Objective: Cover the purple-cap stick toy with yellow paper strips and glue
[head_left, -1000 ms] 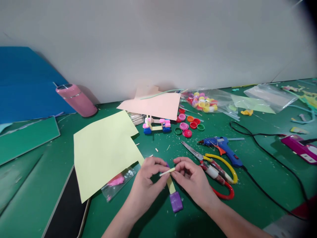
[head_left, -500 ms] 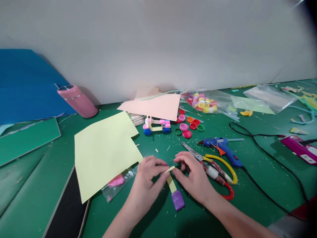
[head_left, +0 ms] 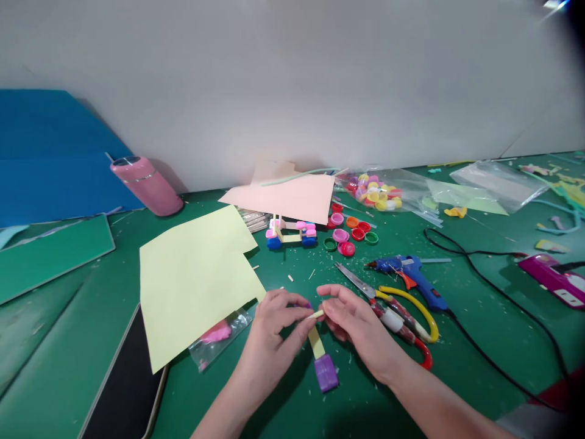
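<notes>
Between thumb and forefinger, my left hand (head_left: 278, 326) pinches a short pale yellow strip (head_left: 316, 314). The fingers of my right hand (head_left: 359, 323) close on the strip's right end. Below them, a longer pale yellow strip (head_left: 316, 342) runs down to a purple block (head_left: 326, 373) on the table; its upper end is partly hidden by my left hand. Farther back stands a small pink and blue model (head_left: 291, 235) with pale sticks. To the right of my right hand lie scissors (head_left: 406, 314) with yellow and red handles.
A blue glue gun (head_left: 406, 268) trails a black cord at right. Bottle caps (head_left: 351, 231) and a bag of caps (head_left: 375, 190) lie behind. At left are yellow paper (head_left: 196, 280), a black phone-like slab (head_left: 123, 390) and a pink bottle (head_left: 150, 186). Pink paper (head_left: 292, 195) lies near the wall.
My right hand's fingers have curled in around the end of the short strip. My left hand has hardly moved. The camera view has shifted slightly.
</notes>
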Demonstrator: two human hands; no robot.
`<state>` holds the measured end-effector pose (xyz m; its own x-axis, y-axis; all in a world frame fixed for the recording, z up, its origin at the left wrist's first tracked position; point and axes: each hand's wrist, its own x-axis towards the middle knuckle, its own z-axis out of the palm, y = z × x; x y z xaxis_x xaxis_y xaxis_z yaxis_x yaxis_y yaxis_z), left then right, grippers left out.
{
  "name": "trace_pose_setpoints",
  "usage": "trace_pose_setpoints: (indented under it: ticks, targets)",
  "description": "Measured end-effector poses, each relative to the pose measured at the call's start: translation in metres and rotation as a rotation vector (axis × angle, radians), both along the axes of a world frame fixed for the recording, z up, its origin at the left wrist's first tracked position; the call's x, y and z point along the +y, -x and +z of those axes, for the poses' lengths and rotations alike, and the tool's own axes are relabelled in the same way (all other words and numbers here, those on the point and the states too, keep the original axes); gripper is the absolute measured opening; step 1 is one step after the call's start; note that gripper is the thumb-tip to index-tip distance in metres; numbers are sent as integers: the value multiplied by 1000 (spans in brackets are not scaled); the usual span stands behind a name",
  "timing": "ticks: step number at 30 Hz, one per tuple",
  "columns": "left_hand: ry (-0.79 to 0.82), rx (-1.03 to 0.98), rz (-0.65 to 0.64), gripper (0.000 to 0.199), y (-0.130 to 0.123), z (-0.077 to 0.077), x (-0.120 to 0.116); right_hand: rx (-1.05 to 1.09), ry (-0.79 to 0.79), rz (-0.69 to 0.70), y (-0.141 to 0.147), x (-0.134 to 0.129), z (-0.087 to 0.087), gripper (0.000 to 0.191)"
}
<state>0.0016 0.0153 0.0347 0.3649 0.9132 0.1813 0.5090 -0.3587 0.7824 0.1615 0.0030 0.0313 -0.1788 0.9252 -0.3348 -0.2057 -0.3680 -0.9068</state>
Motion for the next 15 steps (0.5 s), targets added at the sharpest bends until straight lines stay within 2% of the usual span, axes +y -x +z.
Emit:
trace_pose_setpoints:
  ticks: [5,15]
  targets:
    - [-74,57,-13,18,2,0,0,-62,-24,-19,4,1,1,36]
    - [-126,118,-29,19,3,1,0,-23,-34,-53,4,-1,0,38]
